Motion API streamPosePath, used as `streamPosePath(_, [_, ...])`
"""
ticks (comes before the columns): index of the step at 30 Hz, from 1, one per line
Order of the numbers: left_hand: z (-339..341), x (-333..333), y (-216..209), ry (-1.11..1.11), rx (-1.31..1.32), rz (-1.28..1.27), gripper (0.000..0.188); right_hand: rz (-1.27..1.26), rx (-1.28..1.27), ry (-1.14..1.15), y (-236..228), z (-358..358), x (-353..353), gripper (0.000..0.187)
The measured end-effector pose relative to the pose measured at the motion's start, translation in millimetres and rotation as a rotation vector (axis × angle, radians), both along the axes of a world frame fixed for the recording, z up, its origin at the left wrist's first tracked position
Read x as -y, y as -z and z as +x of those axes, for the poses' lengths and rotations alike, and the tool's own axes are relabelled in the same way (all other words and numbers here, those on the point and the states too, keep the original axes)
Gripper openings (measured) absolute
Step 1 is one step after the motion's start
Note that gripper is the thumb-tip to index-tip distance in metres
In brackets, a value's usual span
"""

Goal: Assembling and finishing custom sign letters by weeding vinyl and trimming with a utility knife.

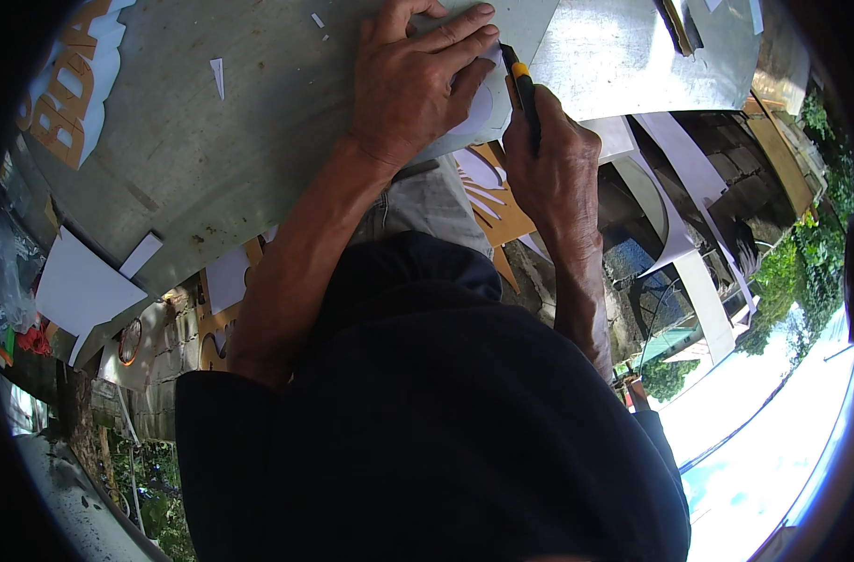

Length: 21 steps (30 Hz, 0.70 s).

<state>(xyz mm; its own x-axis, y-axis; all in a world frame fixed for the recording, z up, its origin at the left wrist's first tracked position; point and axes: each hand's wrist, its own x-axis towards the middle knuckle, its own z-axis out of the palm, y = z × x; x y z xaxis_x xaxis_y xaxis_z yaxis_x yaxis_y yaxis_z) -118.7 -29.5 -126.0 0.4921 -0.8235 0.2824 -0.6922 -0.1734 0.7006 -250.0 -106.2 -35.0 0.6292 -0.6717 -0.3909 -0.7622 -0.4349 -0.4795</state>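
Note:
My right hand (553,155) is closed round a black and yellow utility knife (521,71), its tip pointing away from me, close to my left fingertips. My left hand (425,80) lies with fingers stretched and apart on a pale, thin sheet piece (480,110), pressing it to the grey metal work surface (258,112). Most of that piece is hidden under the hand. Whether the blade touches it, I cannot tell.
Orange-brown cut-out letters on white backing (75,89) lie at the far left. Small white scraps (218,78) are scattered about. A larger white offcut (85,281) hangs at the left edge. A dark, narrow object (678,26) lies far right. White strips (684,155) sit below right.

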Motion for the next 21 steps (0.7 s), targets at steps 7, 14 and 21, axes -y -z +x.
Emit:
streamPosePath(7, [-1.2, 0.2, -2.8, -0.001, -0.002, 0.000, 0.031, 0.005, -0.008, 0.017, -1.2, -0.9, -4.3, 0.011])
streamPosePath(14, [-1.5, 0.0, -3.6, -0.006, -0.013, 0.000, 0.030, 0.015, -0.018, 0.016, -1.4, 0.1, -4.3, 0.012])
streamPosePath(21, [-0.8, 0.9, -1.7, -0.012, 0.000, -0.013, 0.030, 0.001, 0.008, 0.042, -1.1, 1.2, -8.6, 0.011])
